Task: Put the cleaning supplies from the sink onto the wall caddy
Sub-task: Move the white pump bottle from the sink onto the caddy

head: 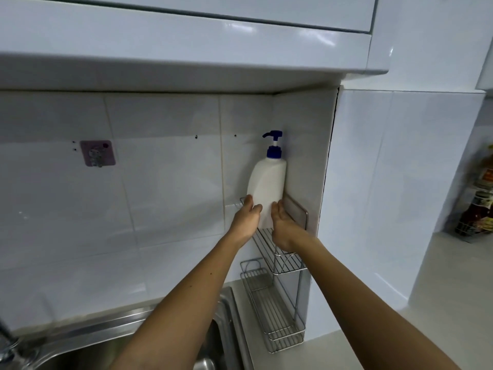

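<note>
A white pump bottle (268, 182) with a blue pump head stands upright in the far corner of the wire wall caddy's upper shelf (286, 261). My left hand (246, 218) presses the bottle's lower left side, and my right hand (282, 222) cups its lower right side. Both hands hold the bottle between them. The caddy's lower shelf (274, 316) holds nothing that I can see. The steel sink (128, 340) lies at the bottom left, its inside mostly hidden by my left arm.
A pink adhesive hook (98, 153) is stuck on the tiled wall to the left. A faucet (8, 340) shows at the bottom left edge. White cabinets hang overhead. A wire rack with sauce bottles (477, 209) stands on the counter at far right.
</note>
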`<state>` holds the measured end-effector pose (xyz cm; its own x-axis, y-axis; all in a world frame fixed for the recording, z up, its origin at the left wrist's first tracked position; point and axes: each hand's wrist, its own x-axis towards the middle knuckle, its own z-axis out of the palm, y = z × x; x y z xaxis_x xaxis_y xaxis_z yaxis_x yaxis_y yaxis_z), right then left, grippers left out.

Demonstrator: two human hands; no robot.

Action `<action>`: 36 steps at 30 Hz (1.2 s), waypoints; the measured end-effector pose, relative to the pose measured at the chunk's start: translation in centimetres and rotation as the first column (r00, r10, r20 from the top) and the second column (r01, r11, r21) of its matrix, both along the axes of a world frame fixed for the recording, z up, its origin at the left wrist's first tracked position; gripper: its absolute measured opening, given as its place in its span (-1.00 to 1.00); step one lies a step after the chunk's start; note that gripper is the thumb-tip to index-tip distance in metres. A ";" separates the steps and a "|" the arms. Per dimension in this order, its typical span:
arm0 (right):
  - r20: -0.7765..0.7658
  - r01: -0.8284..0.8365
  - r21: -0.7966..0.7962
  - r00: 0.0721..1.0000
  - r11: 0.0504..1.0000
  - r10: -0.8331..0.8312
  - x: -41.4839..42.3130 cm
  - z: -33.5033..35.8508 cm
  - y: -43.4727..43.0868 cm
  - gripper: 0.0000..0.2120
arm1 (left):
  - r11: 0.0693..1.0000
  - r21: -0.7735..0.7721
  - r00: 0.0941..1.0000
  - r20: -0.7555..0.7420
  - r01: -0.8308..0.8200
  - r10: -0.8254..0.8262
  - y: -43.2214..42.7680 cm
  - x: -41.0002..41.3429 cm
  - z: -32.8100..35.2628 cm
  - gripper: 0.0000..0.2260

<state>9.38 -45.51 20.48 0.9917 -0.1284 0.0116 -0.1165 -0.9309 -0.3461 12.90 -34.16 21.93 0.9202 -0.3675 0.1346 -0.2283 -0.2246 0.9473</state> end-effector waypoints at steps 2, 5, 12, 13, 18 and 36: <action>-0.006 0.009 -0.028 1.000 1.000 -0.010 0.3 -0.1 0.2 -0.25 | 1.000 0.014 1.000 0.003 0.005 -0.005 -0.1 0.3 0.0 -0.50; 0.001 0.022 -0.074 1.000 0.997 -0.022 0.7 -0.3 0.4 -0.26 | 1.000 -0.006 1.000 -0.007 0.018 -0.018 -0.2 0.8 -0.4 -0.47; -0.002 -0.002 -0.117 1.000 0.993 0.001 1.9 -0.4 0.4 -0.28 | 0.999 -0.019 0.999 -0.013 0.048 -0.048 -0.1 1.7 -1.3 -0.46; -0.007 -0.005 -0.122 1.000 0.993 0.005 2.0 -0.4 0.4 -0.29 | 0.999 -0.014 0.999 -0.015 0.049 -0.049 -0.1 1.8 -1.3 -0.45; -0.015 -0.014 -0.131 1.000 0.991 0.012 2.3 -0.4 0.4 -0.30 | 0.998 0.041 0.999 -0.003 0.042 -0.042 -0.1 2.1 -1.0 -0.44; 0.396 0.038 -0.169 0.918 0.985 0.032 -2.5 1.5 7.1 -0.50 | 0.756 0.609 0.899 0.433 -0.241 -0.062 9.8 -0.8 -3.0 -0.48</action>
<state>6.89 -38.45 22.02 0.9004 -0.0926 0.4251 -0.0057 -0.9796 -0.2011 12.09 -24.37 18.96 0.8670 -0.4226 0.2640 -0.4968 -0.7731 0.3943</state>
